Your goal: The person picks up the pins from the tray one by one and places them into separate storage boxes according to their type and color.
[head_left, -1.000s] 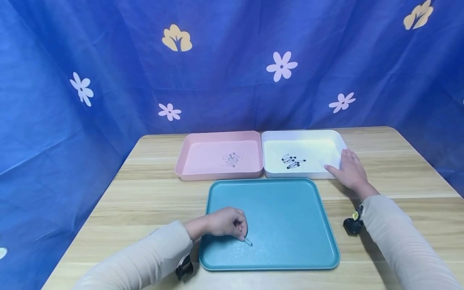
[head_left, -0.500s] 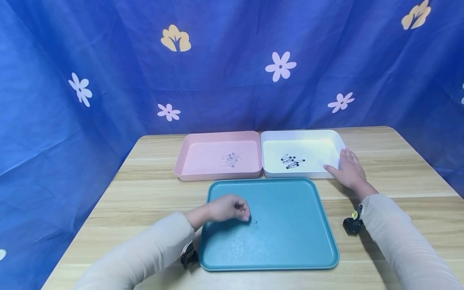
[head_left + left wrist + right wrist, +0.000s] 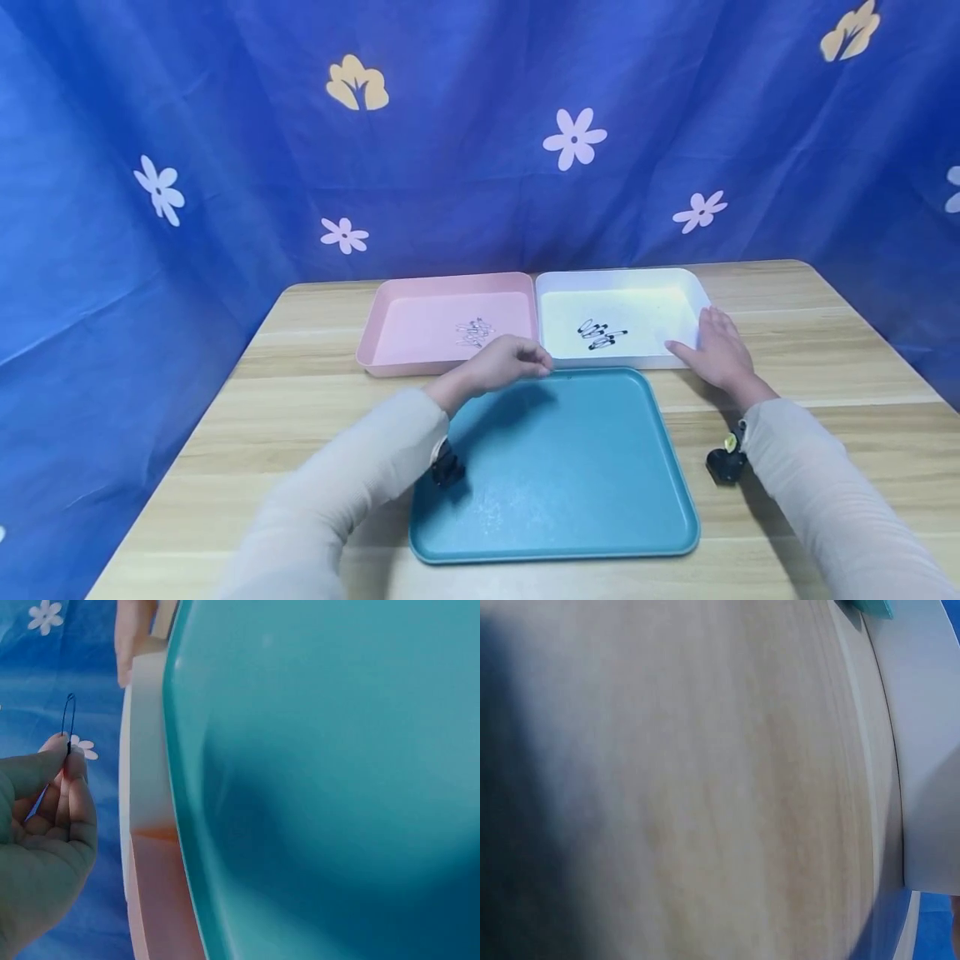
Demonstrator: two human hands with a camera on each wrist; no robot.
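My left hand (image 3: 504,364) is over the far edge of the teal tray (image 3: 577,467), near where the pink and white trays meet. In the left wrist view its thumb and fingertips pinch a thin safety pin (image 3: 73,714), its loop upward and its dark clasp at the fingertips. In the head view the pin cannot be made out. My right hand (image 3: 718,350) rests on the near right corner of the white tray (image 3: 667,304), fingers extended along its side. Several black-ended safety pins (image 3: 602,335) lie in that tray. Several silver safety pins (image 3: 474,332) lie in the pink tray (image 3: 405,321).
The pink and white trays stand side by side at the back of the wooden table (image 3: 300,400), behind the teal tray. A blue curtain (image 3: 450,167) with flower shapes hangs behind. Black wrist cameras sit under both sleeves (image 3: 832,483).
My left hand has lifted the pin from the teal tray's near left part and carried it away from me and rightward, to the tray's far edge. My right hand stays on the white tray.
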